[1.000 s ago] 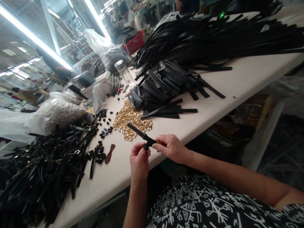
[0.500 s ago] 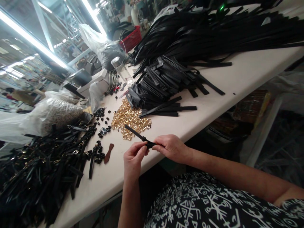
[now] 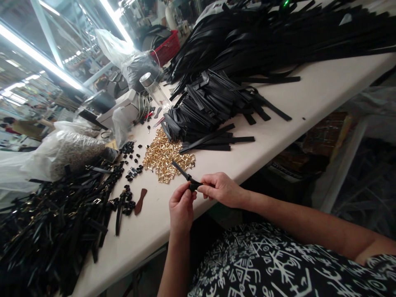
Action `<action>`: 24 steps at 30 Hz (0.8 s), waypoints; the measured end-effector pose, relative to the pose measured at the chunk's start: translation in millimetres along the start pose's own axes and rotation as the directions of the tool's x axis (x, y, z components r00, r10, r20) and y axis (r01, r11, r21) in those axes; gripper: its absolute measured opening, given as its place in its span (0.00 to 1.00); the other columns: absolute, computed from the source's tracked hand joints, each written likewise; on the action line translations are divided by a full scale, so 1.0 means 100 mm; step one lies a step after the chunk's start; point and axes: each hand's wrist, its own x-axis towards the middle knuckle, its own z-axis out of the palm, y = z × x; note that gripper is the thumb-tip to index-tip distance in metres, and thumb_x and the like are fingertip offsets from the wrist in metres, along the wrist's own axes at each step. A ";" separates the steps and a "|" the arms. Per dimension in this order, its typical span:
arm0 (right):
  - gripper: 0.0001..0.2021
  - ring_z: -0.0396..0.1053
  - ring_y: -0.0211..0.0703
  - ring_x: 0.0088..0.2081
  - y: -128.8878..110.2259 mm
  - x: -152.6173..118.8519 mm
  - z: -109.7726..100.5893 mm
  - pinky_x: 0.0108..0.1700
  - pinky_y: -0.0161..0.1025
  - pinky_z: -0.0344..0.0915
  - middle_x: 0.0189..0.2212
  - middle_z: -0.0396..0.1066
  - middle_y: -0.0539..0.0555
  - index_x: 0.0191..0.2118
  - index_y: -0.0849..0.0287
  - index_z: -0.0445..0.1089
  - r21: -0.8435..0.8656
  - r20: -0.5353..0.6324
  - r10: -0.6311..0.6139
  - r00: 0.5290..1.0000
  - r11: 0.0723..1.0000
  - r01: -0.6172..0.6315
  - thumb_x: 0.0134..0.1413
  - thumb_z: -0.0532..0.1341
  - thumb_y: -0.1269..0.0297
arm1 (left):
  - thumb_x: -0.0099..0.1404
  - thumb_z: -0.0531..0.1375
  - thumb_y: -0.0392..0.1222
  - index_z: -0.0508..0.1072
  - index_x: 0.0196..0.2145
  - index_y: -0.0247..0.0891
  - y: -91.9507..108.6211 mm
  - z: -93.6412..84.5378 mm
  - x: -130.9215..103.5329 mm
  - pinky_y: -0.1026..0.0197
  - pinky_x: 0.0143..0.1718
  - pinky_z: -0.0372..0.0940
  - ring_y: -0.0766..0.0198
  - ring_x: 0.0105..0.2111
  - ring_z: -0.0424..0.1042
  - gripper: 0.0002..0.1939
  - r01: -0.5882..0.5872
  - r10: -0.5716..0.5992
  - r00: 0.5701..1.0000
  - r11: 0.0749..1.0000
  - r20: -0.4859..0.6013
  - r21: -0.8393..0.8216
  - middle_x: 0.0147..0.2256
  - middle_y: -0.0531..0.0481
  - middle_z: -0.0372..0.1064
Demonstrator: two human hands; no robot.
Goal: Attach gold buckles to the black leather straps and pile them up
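Note:
A short black strap [image 3: 181, 169] is pinched between my two hands above the table's front edge, its free end pointing up and left. My left hand [image 3: 182, 206] grips it at a dark loop or knot-like part. The fingers of my right hand [image 3: 221, 189] are closed on the strap's other end, close beside the left fingertips. Just beyond the strap lies a heap of gold metal buckles [image 3: 163, 156]. Behind that heap is a pile of short black strips [image 3: 207, 103]. Small black pieces [image 3: 127, 200] and a brown bow-shaped piece [image 3: 140, 201] are left of my hands.
Finished-looking black straps with gold fittings [image 3: 62, 218] are heaped at the left of the table [image 3: 272, 140]. Long black strips [image 3: 262, 41] cover the back right. A glass bottle [image 3: 154, 90], a red basket [image 3: 168, 47] and plastic bags [image 3: 74, 148] stand farther back.
My left hand has shifted a little right and turned more upright, nearer my right hand. The strap's free end has moved right and looks shorter. The view has shifted slightly.

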 end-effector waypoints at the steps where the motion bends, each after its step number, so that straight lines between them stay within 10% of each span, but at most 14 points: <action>1: 0.15 0.63 0.36 0.21 -0.01 0.00 -0.01 0.25 0.31 0.56 0.20 0.68 0.49 0.26 0.61 0.68 -0.004 0.004 -0.006 1.000 1.000 0.006 0.61 0.59 0.59 | 0.44 0.76 0.46 0.83 0.33 0.40 0.01 0.00 0.00 0.70 0.28 0.68 0.71 0.23 0.71 0.17 0.030 -0.030 1.000 0.999 0.003 -0.024 0.27 0.50 0.76; 8: 0.17 0.62 0.35 0.23 -0.05 -0.01 -0.06 0.26 0.32 0.54 0.21 0.67 0.49 0.26 0.62 0.69 -0.122 0.038 -0.099 0.994 0.987 0.103 0.62 0.59 0.57 | 0.46 0.75 0.42 0.82 0.32 0.37 0.17 -0.05 -0.03 0.69 0.28 0.68 0.69 0.24 0.73 0.15 0.159 -0.163 0.984 0.986 0.070 0.057 0.27 0.48 0.78; 24: 0.11 0.60 0.36 0.25 -0.05 -0.02 -0.03 0.29 0.33 0.49 0.22 0.63 0.46 0.27 0.62 0.68 -0.445 -0.010 -0.104 0.995 0.891 0.088 0.60 0.66 0.73 | 0.57 0.70 0.40 0.80 0.37 0.40 0.04 -0.06 -0.08 0.66 0.35 0.70 0.68 0.29 0.73 0.09 -0.150 0.131 0.987 0.955 0.090 0.254 0.31 0.51 0.76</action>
